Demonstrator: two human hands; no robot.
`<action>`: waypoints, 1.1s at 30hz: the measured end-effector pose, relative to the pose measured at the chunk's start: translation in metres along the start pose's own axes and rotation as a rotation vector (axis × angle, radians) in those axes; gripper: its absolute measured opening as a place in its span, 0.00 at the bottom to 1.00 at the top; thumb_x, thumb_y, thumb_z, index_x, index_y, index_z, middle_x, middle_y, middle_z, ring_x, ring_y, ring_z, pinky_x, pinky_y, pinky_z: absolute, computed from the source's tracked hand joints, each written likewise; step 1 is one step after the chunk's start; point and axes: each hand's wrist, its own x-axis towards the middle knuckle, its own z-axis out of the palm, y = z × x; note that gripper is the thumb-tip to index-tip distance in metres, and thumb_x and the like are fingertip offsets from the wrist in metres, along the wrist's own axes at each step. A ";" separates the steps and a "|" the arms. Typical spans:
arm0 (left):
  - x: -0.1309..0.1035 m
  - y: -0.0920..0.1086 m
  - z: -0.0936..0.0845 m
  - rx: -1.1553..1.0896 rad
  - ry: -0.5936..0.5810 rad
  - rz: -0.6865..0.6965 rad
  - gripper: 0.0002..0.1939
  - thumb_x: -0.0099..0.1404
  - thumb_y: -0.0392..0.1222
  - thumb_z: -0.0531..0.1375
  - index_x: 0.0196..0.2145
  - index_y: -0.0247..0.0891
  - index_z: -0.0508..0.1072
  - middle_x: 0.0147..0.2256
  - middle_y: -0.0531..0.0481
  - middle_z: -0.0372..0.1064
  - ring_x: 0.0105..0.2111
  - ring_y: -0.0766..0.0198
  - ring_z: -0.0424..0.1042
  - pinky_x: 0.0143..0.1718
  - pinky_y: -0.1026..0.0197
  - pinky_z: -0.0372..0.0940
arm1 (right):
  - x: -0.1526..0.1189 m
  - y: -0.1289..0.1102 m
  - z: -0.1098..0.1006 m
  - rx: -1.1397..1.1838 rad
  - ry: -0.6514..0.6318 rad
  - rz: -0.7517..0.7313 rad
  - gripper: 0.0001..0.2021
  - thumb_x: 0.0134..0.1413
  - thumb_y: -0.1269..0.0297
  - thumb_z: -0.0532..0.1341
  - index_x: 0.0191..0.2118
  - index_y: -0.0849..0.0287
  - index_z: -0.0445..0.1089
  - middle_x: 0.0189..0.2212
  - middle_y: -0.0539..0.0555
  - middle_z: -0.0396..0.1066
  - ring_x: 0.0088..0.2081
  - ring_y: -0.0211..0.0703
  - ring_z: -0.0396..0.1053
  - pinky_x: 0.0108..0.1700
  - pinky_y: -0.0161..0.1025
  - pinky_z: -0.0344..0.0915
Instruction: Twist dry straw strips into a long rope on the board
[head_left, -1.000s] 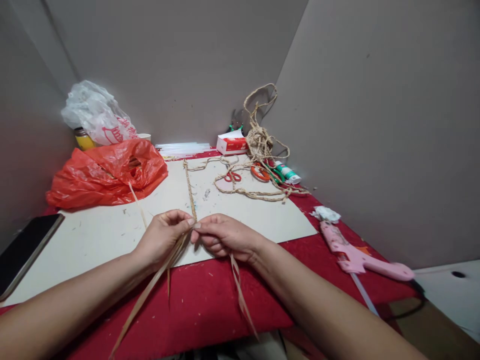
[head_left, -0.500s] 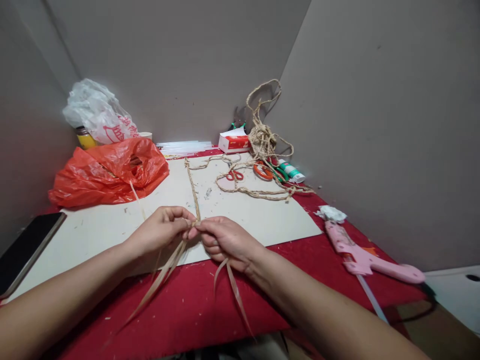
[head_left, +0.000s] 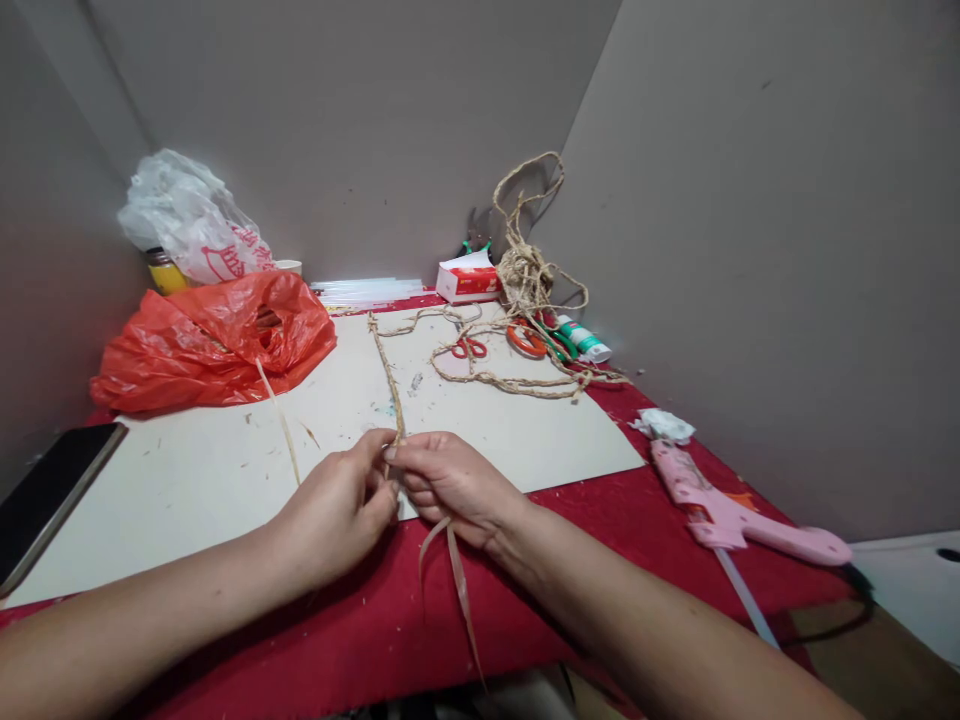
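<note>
One braided cord (head_left: pixel 391 380), likely pliable, best held near-end: my right hand (head_left: pixel 459 485) pinches there; left hand (head_left: pixel 334 500), grip unclear.

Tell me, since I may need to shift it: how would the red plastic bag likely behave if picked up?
The red plastic bag would probably flop and change shape, as its thin film is wrinkled. Contents could slip out, since a gap shows brownish material inside. The pale strip crossing its front edge may drag along with it.
</note>
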 end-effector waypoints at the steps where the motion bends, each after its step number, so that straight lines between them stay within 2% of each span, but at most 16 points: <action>1: 0.000 0.001 -0.002 0.028 -0.005 0.014 0.18 0.60 0.41 0.54 0.49 0.37 0.64 0.20 0.55 0.66 0.19 0.68 0.63 0.21 0.68 0.54 | 0.000 0.000 -0.001 0.006 -0.011 -0.001 0.12 0.44 0.63 0.62 0.20 0.60 0.57 0.10 0.38 0.45 0.12 0.24 0.36 0.14 0.28 0.32; 3: 0.001 0.002 -0.008 0.063 0.005 0.024 0.17 0.60 0.44 0.56 0.46 0.36 0.68 0.20 0.55 0.65 0.19 0.67 0.62 0.21 0.67 0.54 | 0.000 -0.001 -0.002 0.021 -0.040 0.002 0.12 0.43 0.64 0.62 0.20 0.60 0.57 0.10 0.38 0.45 0.13 0.24 0.36 0.14 0.28 0.32; 7: 0.012 0.001 -0.020 -0.056 0.228 0.007 0.13 0.59 0.46 0.56 0.37 0.36 0.71 0.24 0.53 0.67 0.23 0.67 0.64 0.25 0.67 0.58 | 0.000 -0.003 -0.006 0.021 -0.099 0.021 0.10 0.42 0.63 0.64 0.24 0.62 0.62 0.11 0.38 0.45 0.13 0.24 0.34 0.14 0.27 0.31; 8: 0.015 0.000 -0.020 -0.135 0.244 -0.008 0.12 0.59 0.46 0.57 0.36 0.36 0.71 0.26 0.52 0.68 0.25 0.67 0.65 0.27 0.66 0.59 | 0.000 -0.003 -0.006 0.020 -0.110 0.023 0.10 0.42 0.63 0.64 0.25 0.62 0.63 0.11 0.38 0.44 0.13 0.24 0.34 0.14 0.27 0.31; 9: 0.017 -0.002 -0.019 -0.236 0.214 -0.038 0.11 0.58 0.45 0.57 0.35 0.36 0.70 0.27 0.51 0.68 0.26 0.67 0.66 0.28 0.66 0.60 | 0.000 -0.003 -0.007 0.019 -0.121 0.024 0.11 0.42 0.62 0.64 0.25 0.63 0.64 0.11 0.37 0.44 0.13 0.24 0.34 0.14 0.27 0.31; 11: 0.021 -0.006 -0.015 -0.455 0.031 -0.149 0.10 0.57 0.46 0.56 0.31 0.36 0.68 0.24 0.52 0.67 0.22 0.68 0.65 0.25 0.66 0.59 | 0.000 -0.004 -0.009 0.006 -0.144 0.025 0.11 0.43 0.62 0.64 0.24 0.63 0.63 0.11 0.38 0.44 0.14 0.24 0.34 0.14 0.27 0.31; 13: 0.022 -0.009 -0.010 -0.617 -0.150 -0.274 0.12 0.58 0.48 0.55 0.26 0.36 0.66 0.19 0.54 0.62 0.15 0.71 0.57 0.17 0.67 0.53 | 0.000 -0.006 -0.011 -0.022 -0.184 0.039 0.12 0.44 0.62 0.64 0.23 0.63 0.62 0.11 0.38 0.43 0.14 0.24 0.33 0.14 0.28 0.30; 14: 0.022 -0.010 -0.008 -0.655 -0.194 -0.315 0.13 0.58 0.49 0.54 0.25 0.37 0.65 0.17 0.56 0.58 0.12 0.73 0.52 0.14 0.68 0.48 | -0.001 -0.007 -0.012 -0.039 -0.200 0.051 0.12 0.44 0.62 0.64 0.23 0.63 0.62 0.11 0.37 0.43 0.14 0.24 0.33 0.14 0.28 0.30; 16: 0.022 -0.011 -0.007 -0.659 -0.190 -0.332 0.11 0.57 0.46 0.55 0.23 0.36 0.64 0.16 0.58 0.55 0.12 0.75 0.44 0.13 0.69 0.40 | -0.001 -0.009 -0.014 -0.068 -0.213 0.077 0.11 0.45 0.62 0.64 0.25 0.63 0.63 0.11 0.37 0.42 0.14 0.24 0.33 0.14 0.27 0.30; 17: 0.022 -0.012 -0.007 -0.642 -0.163 -0.312 0.10 0.57 0.44 0.56 0.24 0.36 0.65 0.16 0.58 0.55 0.13 0.76 0.44 0.14 0.69 0.39 | -0.001 -0.010 -0.015 -0.079 -0.207 0.085 0.11 0.45 0.62 0.63 0.25 0.63 0.63 0.11 0.37 0.42 0.14 0.24 0.33 0.14 0.27 0.30; 21: 0.024 -0.017 -0.009 -0.468 -0.079 -0.149 0.09 0.57 0.43 0.56 0.25 0.35 0.67 0.23 0.52 0.64 0.22 0.71 0.59 0.24 0.69 0.54 | -0.002 -0.013 -0.017 -0.153 -0.171 0.086 0.10 0.47 0.61 0.62 0.26 0.63 0.65 0.12 0.38 0.45 0.13 0.25 0.36 0.14 0.28 0.32; 25: 0.025 -0.023 -0.008 -0.258 -0.076 -0.053 0.10 0.60 0.45 0.54 0.27 0.35 0.68 0.26 0.51 0.67 0.28 0.66 0.63 0.31 0.65 0.58 | -0.002 -0.013 -0.019 -0.250 -0.163 0.061 0.10 0.49 0.60 0.60 0.26 0.63 0.65 0.12 0.40 0.48 0.13 0.26 0.39 0.15 0.29 0.34; 29: 0.026 -0.028 -0.005 -0.256 -0.077 -0.059 0.13 0.62 0.47 0.53 0.24 0.36 0.65 0.22 0.54 0.62 0.23 0.68 0.59 0.27 0.66 0.55 | -0.001 -0.012 -0.023 -0.343 -0.194 0.003 0.13 0.50 0.57 0.61 0.26 0.63 0.65 0.12 0.40 0.47 0.14 0.27 0.39 0.16 0.31 0.34; 33: 0.027 -0.024 -0.003 -0.456 -0.095 -0.145 0.13 0.60 0.47 0.55 0.23 0.37 0.63 0.19 0.57 0.56 0.18 0.72 0.51 0.21 0.67 0.48 | 0.000 -0.015 -0.025 -0.519 -0.158 -0.054 0.15 0.51 0.55 0.61 0.27 0.64 0.66 0.14 0.42 0.49 0.16 0.28 0.41 0.18 0.30 0.38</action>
